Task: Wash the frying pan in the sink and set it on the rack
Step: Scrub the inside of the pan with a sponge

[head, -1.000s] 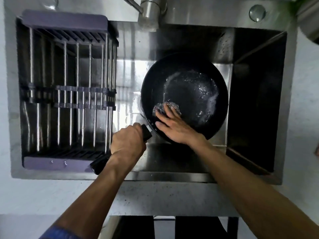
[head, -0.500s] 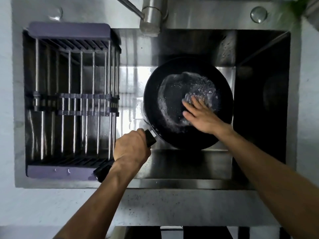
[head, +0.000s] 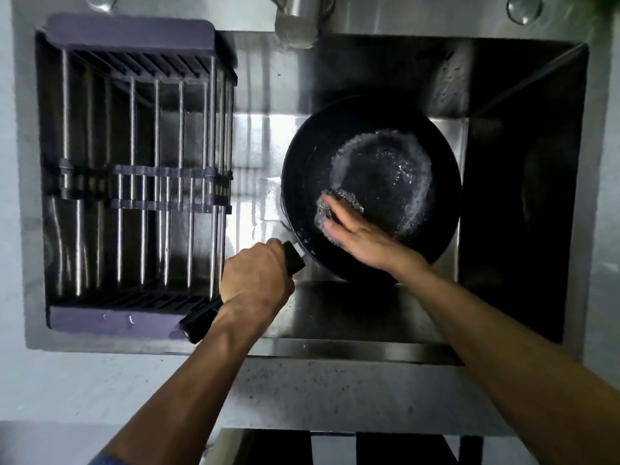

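- A pale speckled counter (head: 335, 391) surrounds the steel basin on the left, right and near sides.
- A steel deck (head: 419, 18) runs along the far edge, with a tap (head: 297, 21) at its middle and a round cap (head: 521, 8) toward the far right corner.
- Light glares off the steel bottom just left of centre; the right wall lies in deep shadow.
- Dark openings (head: 268, 448) show under the counter's near edge.
- A green blur (head: 600, 11) sits at the far right corner.

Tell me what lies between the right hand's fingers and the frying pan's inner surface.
In the head view, a steel-wool scrubber sits under the right hand, pressed against the frying pan floor, with a ring of suds around it.
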`<state>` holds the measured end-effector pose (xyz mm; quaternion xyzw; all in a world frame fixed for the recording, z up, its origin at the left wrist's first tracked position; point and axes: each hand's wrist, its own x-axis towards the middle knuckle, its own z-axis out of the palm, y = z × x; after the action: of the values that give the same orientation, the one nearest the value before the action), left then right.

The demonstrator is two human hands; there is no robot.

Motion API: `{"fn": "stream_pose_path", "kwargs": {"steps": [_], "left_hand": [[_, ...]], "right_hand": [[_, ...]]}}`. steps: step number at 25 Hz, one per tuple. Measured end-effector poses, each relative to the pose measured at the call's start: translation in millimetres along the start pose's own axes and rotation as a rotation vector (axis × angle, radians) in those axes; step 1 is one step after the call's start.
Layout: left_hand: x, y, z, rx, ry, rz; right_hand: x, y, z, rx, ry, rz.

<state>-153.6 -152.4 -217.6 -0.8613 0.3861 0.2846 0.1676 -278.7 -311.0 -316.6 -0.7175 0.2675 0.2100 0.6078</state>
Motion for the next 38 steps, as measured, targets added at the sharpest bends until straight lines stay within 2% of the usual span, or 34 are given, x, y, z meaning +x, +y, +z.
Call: {"fn": "stream_pose_path", "kwargs": {"steps": [1,2,4,5,6,8,9,11,13,15,17,20,22,24,25,26,28,30,32,34,36,38], "left_hand": [[3.0,-0.8,0.2,-0.008,-0.006,-0.008],[4.5,-1.9,-1.0,-0.017,-0.020,-0.020],[3.4,-0.7,-3.9,-0.008,-0.026,-0.008],[0.5,-0.2,-2.7,0.007,-0.022,-0.003],[-1.3,1.0,-2.5,0.018,-0.026,-0.008],[1.6,1.3,-1.2,0.005,-0.030,-0.009],[4.1,-0.1,-0.6,-0.017,-0.025,-0.011],[2.8,-1.5,-3.9,-0.043,-0.039,-0.016],[0.4,-1.2,-3.8,-0.035,-0.021,-0.009],[0.6,0.5,-3.0,-0.022,-0.017,-0.020],[5.6,-1.4,-0.6,-0.037,-0.022,-0.030],[7.4,-2.7,-2.0,-0.045,-0.034,-0.034],[1.9,-0.4,-1.7,-0.004,-0.031,-0.011],[1.5,0.6,-2.5,0.009,-0.036,-0.007],[3.5,0.3,-2.4,0.000,-0.042,-0.011],[4.4,0.1,-4.0,-0.008,-0.056,-0.014],[4.2,-1.4,-5.5,-0.009,-0.054,-0.010],[1.5,-1.0,-5.2,0.008,-0.044,-0.011],[1.8,0.0,-3.2,0.001,-0.044,-0.007],[6.1,-0.7,-1.8,-0.023,-0.040,-0.016],[7.5,-2.3,-3.0,-0.036,-0.038,-0.026],[5.0,-1.1,-3.1,-0.014,-0.044,-0.015]], "right_hand": [[16.7,-14.0,-21.6,0.047,0.073,0.014],[24.9,-12.0,-47.5,-0.009,0.166,0.090],[-0.8,10.4,-63.0,-0.279,0.217,0.251],[-16.6,23.0,-44.8,-0.438,0.166,0.299],[-22.2,18.2,-13.0,-0.510,0.101,0.264],[3.8,-5.1,5.6,-0.438,0.006,0.112],[22.0,-14.3,-9.3,-0.426,0.018,0.085],[22.0,-14.5,-54.5,-0.551,0.090,0.231],[-14.5,5.8,-50.4,-0.679,0.085,0.362],[-17.5,-5.4,-4.1,-0.564,-0.013,0.245],[23.3,-26.0,-11.4,-0.467,-0.019,0.124],[20.0,-7.9,-62.7,-0.718,0.069,0.295],[-19.2,5.6,-25.4,-0.678,-0.065,0.301],[-8.9,-17.9,-2.2,-0.505,-0.153,0.123],[10.8,-24.3,-13.9,-0.432,-0.113,0.086],[22.5,-29.0,-38.1,-0.433,-0.050,0.140],[7.9,-17.0,-66.9,-0.588,0.044,0.276],[-26.2,-3.8,-30.9,-0.625,-0.042,0.287],[-10.9,-19.5,2.9,-0.465,-0.142,0.102],[33.2,-27.4,-31.2,-0.517,-0.029,0.080],[28.5,-9.7,-63.1,-0.736,0.099,0.204],[-8.1,7.7,-32.4,-0.748,0.099,0.265]]}}
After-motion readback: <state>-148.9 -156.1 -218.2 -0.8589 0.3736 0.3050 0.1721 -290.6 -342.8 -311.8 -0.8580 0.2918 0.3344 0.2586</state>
